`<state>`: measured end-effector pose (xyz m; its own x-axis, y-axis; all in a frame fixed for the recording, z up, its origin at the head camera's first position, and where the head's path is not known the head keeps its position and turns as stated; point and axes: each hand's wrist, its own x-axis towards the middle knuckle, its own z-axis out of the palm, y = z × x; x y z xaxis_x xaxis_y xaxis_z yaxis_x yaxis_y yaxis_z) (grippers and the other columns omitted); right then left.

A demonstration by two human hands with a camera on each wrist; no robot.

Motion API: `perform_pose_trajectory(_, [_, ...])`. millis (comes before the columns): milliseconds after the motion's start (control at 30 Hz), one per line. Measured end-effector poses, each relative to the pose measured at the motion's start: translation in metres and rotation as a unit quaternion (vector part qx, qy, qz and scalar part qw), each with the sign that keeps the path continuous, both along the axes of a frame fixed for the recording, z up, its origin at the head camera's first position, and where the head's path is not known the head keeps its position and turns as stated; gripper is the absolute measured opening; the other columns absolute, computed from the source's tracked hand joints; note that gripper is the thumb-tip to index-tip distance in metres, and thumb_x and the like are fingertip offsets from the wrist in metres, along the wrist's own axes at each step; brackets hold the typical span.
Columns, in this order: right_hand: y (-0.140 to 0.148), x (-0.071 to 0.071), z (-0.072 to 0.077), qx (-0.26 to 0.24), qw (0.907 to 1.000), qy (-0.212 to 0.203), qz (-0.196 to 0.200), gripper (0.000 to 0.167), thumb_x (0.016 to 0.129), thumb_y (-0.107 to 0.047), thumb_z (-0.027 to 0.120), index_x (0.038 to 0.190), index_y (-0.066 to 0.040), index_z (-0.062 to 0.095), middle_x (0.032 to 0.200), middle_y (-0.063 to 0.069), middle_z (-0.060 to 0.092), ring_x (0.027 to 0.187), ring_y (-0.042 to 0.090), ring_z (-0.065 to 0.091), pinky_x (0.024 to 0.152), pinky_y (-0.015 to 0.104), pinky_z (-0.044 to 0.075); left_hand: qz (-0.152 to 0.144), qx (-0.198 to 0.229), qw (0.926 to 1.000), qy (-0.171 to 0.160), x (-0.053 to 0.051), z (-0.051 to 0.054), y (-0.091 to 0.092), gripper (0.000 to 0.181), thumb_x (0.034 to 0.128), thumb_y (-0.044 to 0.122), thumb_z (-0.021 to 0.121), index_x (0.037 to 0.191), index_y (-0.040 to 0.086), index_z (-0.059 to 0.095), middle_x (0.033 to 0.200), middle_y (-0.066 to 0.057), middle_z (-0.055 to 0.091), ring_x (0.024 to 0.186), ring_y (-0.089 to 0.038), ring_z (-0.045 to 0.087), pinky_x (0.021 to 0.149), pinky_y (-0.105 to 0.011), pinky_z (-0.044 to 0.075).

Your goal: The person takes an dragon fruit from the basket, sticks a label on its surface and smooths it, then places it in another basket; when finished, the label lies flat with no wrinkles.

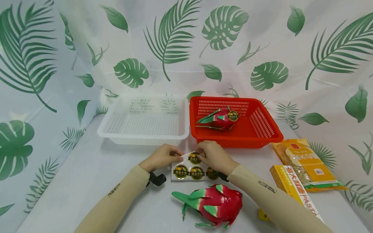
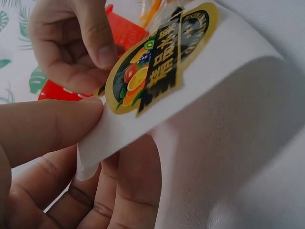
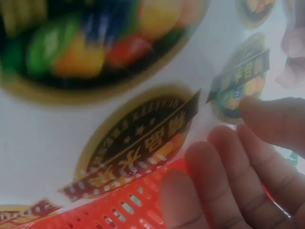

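Note:
A white sheet of round black-and-gold fruit stickers (image 1: 185,161) is held up a little above the table, its edge bent. My left hand (image 1: 163,157) pinches the sheet's upper left edge between thumb and fingers. At the top sticker (image 1: 193,158), my right hand (image 1: 216,157) pinches with thumb and fingertips near its edge. Whether that sticker has lifted cannot be made out. In front of the sheet lies a dragon fruit (image 1: 220,204) without a visible sticker. Another dragon fruit (image 1: 218,120), bearing a round sticker (image 1: 233,116), lies in the red basket (image 1: 233,142).
Left of the red basket stands a white basket (image 1: 142,136). To the right lie an orange food packet (image 1: 309,161) and a pasta box (image 1: 294,184). Part of a small yellow item (image 1: 263,215) shows beside my right forearm. A leaf-print cloth hangs behind.

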<state>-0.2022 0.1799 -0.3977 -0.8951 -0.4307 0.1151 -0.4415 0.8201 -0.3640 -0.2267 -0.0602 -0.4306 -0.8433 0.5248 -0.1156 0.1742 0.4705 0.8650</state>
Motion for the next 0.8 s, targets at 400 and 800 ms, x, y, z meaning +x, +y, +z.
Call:
perform_pose_trajectory(400, [0.001, -0.004, -0.004, -0.06, 0.998, -0.009, 0.014, 0.01, 0.091, -0.005, 0.078, 0.087, -0.011, 0.07, 0.081, 0.001, 0.073, 0.07, 0.007, 0.061, 0.067, 0.024, 0.054, 0.001, 0.009, 1.0, 0.001, 0.0, -0.003, 0.0, 0.015, 0.0955, 0.014, 0.074, 0.108, 0.009, 0.079, 0.093, -0.003, 0.076, 0.079, -0.008, 0.06, 0.067, -0.023, 0.048])
perform_pose_trajectory(800, [0.013, 0.002, 0.01, -0.107, 0.9938, -0.031, 0.006, 0.008, 0.092, -0.01, 0.078, 0.09, -0.014, 0.072, 0.085, -0.002, 0.073, 0.076, 0.009, 0.061, 0.074, 0.023, 0.056, 0.036, 0.002, 0.9993, 0.009, -0.007, -0.011, -0.002, 0.02, 0.0947, 0.012, 0.073, 0.113, 0.004, 0.078, 0.096, -0.007, 0.078, 0.081, -0.008, 0.064, 0.073, -0.023, 0.052])
